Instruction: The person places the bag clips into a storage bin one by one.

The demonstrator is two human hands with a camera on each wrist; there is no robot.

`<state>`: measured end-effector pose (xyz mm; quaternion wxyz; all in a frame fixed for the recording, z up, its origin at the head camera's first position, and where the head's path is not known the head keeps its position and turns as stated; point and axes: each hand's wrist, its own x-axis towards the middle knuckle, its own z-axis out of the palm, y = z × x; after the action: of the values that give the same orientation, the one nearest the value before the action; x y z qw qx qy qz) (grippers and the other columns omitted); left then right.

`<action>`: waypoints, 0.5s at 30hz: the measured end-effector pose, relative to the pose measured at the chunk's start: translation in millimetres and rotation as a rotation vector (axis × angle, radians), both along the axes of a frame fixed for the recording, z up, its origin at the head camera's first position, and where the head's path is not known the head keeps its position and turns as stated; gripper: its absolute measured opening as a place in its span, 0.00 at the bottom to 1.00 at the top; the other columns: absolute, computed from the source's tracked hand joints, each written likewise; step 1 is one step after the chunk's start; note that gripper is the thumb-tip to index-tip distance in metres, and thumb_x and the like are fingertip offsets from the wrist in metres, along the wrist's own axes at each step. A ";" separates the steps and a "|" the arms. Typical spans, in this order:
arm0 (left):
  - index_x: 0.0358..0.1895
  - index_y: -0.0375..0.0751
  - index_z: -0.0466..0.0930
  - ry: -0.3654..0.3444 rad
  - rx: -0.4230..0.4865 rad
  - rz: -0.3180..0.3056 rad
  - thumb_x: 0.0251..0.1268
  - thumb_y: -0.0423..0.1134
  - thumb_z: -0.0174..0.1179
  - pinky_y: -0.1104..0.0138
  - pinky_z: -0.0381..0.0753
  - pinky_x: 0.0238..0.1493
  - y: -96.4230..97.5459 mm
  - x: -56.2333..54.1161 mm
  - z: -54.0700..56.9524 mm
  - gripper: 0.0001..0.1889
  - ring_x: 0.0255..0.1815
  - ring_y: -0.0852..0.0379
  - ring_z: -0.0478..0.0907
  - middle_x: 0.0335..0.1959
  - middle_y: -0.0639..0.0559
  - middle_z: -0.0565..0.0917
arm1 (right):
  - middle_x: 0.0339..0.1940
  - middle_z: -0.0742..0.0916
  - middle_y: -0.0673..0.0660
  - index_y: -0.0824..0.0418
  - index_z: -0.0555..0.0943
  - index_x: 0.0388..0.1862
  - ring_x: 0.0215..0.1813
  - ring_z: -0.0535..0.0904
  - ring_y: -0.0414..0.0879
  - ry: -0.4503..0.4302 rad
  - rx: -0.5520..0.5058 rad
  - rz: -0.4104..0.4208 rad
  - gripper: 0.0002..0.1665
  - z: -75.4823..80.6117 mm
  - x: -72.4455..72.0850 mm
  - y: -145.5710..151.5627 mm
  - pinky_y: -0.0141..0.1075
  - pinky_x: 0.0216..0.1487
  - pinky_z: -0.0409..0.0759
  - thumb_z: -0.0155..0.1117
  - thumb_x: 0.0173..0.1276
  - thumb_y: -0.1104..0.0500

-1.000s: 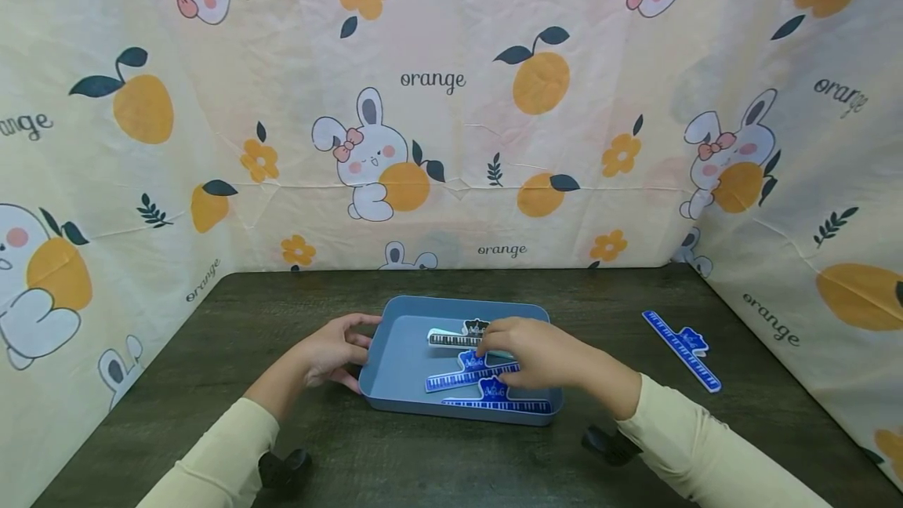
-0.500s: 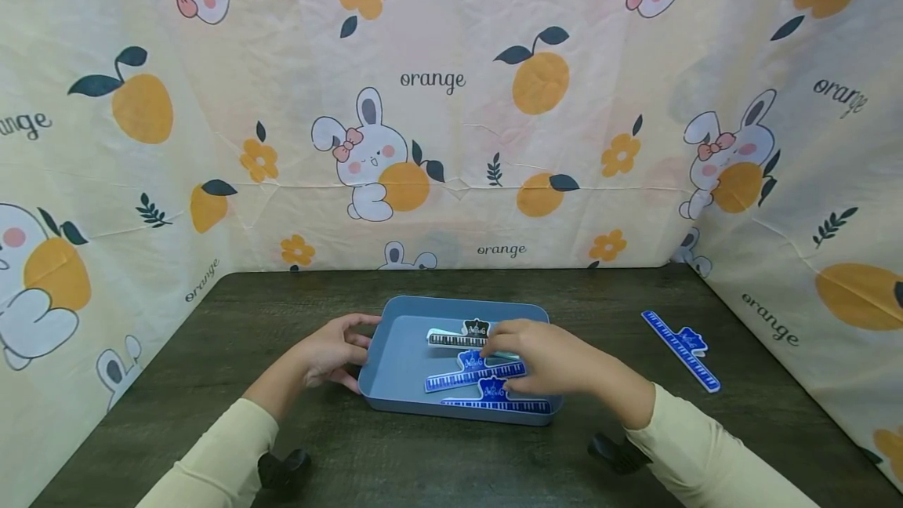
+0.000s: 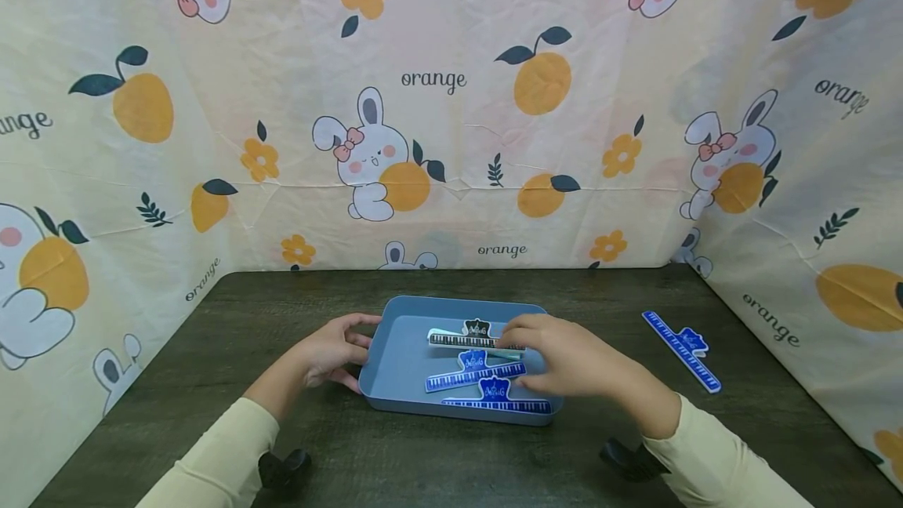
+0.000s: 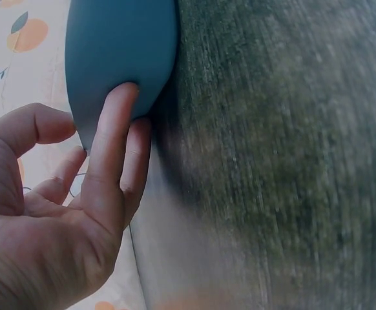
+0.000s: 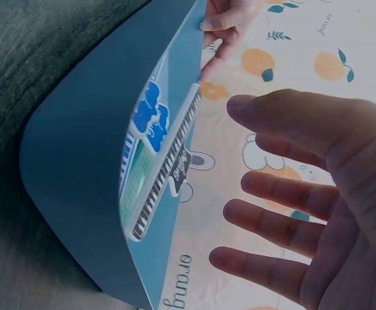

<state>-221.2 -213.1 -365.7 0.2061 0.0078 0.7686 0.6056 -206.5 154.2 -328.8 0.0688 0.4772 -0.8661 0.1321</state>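
Observation:
In the head view, a blue-grey tray (image 3: 395, 351) holds several long clips printed with piano keys. A black-and-white clip (image 3: 458, 341) overlaps a mint-green clip (image 3: 509, 353); in front of them lie a blue clip (image 3: 444, 381) and another blue clip (image 3: 494, 404) along the near wall. My left hand (image 3: 331, 353) touches the tray's left end from outside; its fingers (image 4: 110, 148) rest fairly straight on the wall in the left wrist view. Over the tray's right side, my right hand (image 3: 560, 355) holds nothing, its fingers (image 5: 265, 268) apart and loose in the right wrist view.
One more blue clip (image 3: 680, 351) lies on the dark wood table (image 3: 451, 461), right of the tray. A cloth (image 3: 451, 139) printed with rabbits and oranges hangs behind the table and along both sides.
My right hand has come away from the clips and moved right, uncovering more of the blue clips and the black-and-white one. The left hand and the tray have stayed put.

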 end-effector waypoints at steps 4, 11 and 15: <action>0.74 0.38 0.56 -0.001 0.003 0.001 0.58 0.21 0.56 0.52 0.86 0.27 -0.4 0.0 -0.4 0.39 0.45 0.44 0.82 0.56 0.33 0.76 | 0.54 0.82 0.51 0.56 0.82 0.54 0.55 0.78 0.47 0.012 -0.003 -0.035 0.25 3.0 1.9 5.4 0.45 0.53 0.81 0.75 0.56 0.55; 0.74 0.38 0.55 -0.002 0.002 0.001 0.58 0.21 0.56 0.52 0.86 0.27 -1.3 -0.3 -0.8 0.38 0.44 0.44 0.82 0.55 0.33 0.77 | 0.54 0.81 0.49 0.54 0.82 0.54 0.55 0.78 0.46 0.006 -0.024 -0.079 0.25 5.4 4.8 17.8 0.46 0.52 0.81 0.75 0.57 0.55; 0.74 0.38 0.56 -0.005 0.006 0.005 0.58 0.21 0.55 0.51 0.86 0.28 -0.5 -0.3 -0.1 0.38 0.44 0.44 0.82 0.55 0.33 0.77 | 0.53 0.82 0.48 0.52 0.82 0.54 0.55 0.78 0.46 0.014 -0.044 -0.100 0.25 4.8 4.7 25.1 0.46 0.52 0.81 0.76 0.56 0.55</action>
<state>-221.6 -213.6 -365.9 0.2065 0.0052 0.7664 0.6083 -201.8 179.3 -324.0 0.0917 0.4325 -0.8853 0.1441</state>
